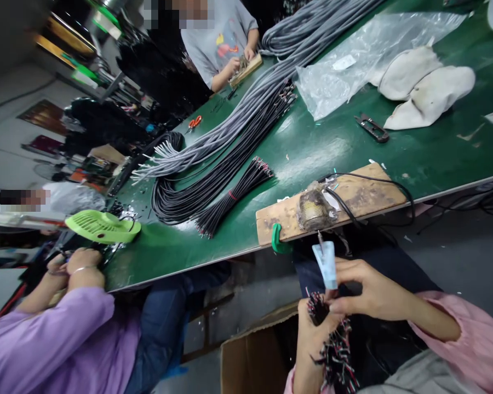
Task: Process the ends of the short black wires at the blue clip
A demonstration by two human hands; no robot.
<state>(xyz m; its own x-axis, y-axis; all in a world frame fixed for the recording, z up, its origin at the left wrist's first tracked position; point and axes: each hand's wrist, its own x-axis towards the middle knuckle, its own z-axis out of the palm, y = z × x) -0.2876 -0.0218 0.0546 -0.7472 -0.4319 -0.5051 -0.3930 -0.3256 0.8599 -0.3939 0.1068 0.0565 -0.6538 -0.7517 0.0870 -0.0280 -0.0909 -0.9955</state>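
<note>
My left hand (306, 339) is closed around a bundle of thin black wires (339, 355) with stripped red and white ends, low in the view. Just above it, my right hand (359, 287) is closed on a light blue tube-like piece (326, 265) with a thin metal tip pointing up. Its lower end is close to the wire ends; I cannot tell whether they touch. Beyond the tip, a wooden board (372, 191) lies at the table edge, carrying a grimy, yellowish cylindrical fitting (313, 210) and a black cord (345, 205). A green clamp (277, 239) grips the board's edge.
On the green table (304, 150) lie black cables (213, 194), grey cables (238, 117), a plastic bag (332, 82), white gloves (429, 90), snips (372, 128) and orange-handled scissors (194, 123). A lime-green fan (102, 225) stands left, near a person in purple (66, 339). Below is a cardboard box (246, 358).
</note>
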